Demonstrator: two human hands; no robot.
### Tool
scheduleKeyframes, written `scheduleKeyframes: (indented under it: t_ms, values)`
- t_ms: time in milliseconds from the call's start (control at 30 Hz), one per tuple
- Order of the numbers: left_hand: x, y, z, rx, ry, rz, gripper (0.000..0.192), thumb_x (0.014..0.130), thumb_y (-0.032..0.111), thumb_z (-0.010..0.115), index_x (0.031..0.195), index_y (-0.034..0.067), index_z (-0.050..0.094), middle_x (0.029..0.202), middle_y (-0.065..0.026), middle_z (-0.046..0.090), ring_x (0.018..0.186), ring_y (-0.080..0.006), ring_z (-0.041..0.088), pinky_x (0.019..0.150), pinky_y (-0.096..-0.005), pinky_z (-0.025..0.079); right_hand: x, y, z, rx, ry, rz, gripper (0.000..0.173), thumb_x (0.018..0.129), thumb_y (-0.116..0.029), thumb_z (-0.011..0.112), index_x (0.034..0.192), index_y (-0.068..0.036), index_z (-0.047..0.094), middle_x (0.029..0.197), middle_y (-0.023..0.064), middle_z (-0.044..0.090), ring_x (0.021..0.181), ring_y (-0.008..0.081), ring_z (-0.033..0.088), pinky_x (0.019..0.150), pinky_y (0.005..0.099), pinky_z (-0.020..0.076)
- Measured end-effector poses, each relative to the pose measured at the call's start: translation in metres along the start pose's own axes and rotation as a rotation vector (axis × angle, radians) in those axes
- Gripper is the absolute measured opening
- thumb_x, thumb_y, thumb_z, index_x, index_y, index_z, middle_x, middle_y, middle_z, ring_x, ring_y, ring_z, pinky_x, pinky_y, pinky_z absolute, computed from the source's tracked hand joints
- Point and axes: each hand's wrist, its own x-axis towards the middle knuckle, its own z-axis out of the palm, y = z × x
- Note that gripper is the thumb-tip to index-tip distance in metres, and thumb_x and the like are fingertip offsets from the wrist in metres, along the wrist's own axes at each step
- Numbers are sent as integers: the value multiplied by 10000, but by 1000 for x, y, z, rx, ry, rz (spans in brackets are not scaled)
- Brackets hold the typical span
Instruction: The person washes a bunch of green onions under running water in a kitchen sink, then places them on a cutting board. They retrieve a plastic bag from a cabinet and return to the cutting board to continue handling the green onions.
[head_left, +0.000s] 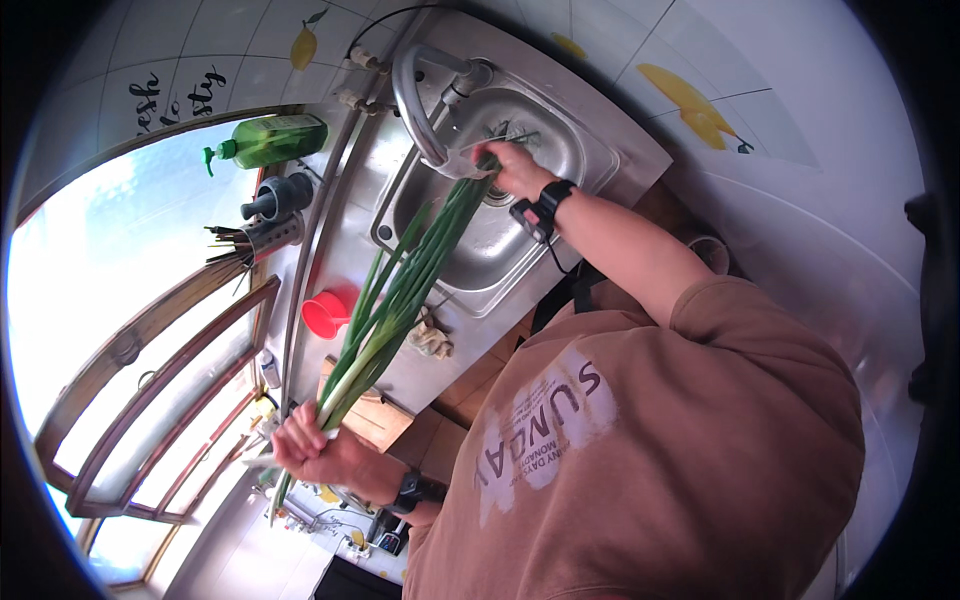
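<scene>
My right hand (517, 169) grips the green leaf ends of a bunch of long scallions (409, 300) just beside the mouth of the curved metal faucet (409, 94). A few leaf tips stick out past it over the stainless-steel sink basin (559, 135). At the other end, my left hand (319, 450) is closed around the pale stalks, and some ends hang below the fist. Between my hands the bunch stretches slantwise from the basin across the metal counter. Something whitish is at the faucet's mouth; whether it is water or a covering, I cannot tell.
A red plastic cup (324, 315) and a crumpled cloth (430, 336) lie on either side of the bunch. A green pump bottle (279, 141), a stone mortar with pestle (281, 196) and a perforated metal chopstick holder (277, 234) stand along the window. A wooden board (371, 416) is near my left hand.
</scene>
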Motion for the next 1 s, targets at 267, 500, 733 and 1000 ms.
scheduleKeyframes:
  t_ms: [267,500,733,1000]
  values:
    - [9,35,2,-128,-23,8,457,946,88,521,574,193,278,485,35,293,435,-99,287,683,-278,402,49,-64,-65,-218,358,-174,157,1054,-140,485,1040,-24,590,853,114,673,649,208,620,640,332,546]
    - [24,-15,26,-190,44,-54,471,999,129,498,582,188,289,489,38,308,444,-104,319,730,-329,457,11,-77,-72,-1195,359,-173,701,930,-552,621,1273,59,597,1234,224,665,1192,347,612,980,391,468]
    - [36,-102,57,-218,169,-230,454,992,243,612,607,171,384,561,18,418,618,-167,500,960,-462,475,-46,-94,-38,-1484,189,-419,419,878,-303,662,1153,12,682,1062,206,728,1013,324,700,873,388,530]
    - [54,-272,11,61,392,-255,418,964,437,683,812,94,500,712,-48,536,784,-223,573,894,-386,470,-77,-105,-23,-1563,306,-547,346,916,-169,597,1192,37,639,1058,163,717,991,245,678,895,355,506]
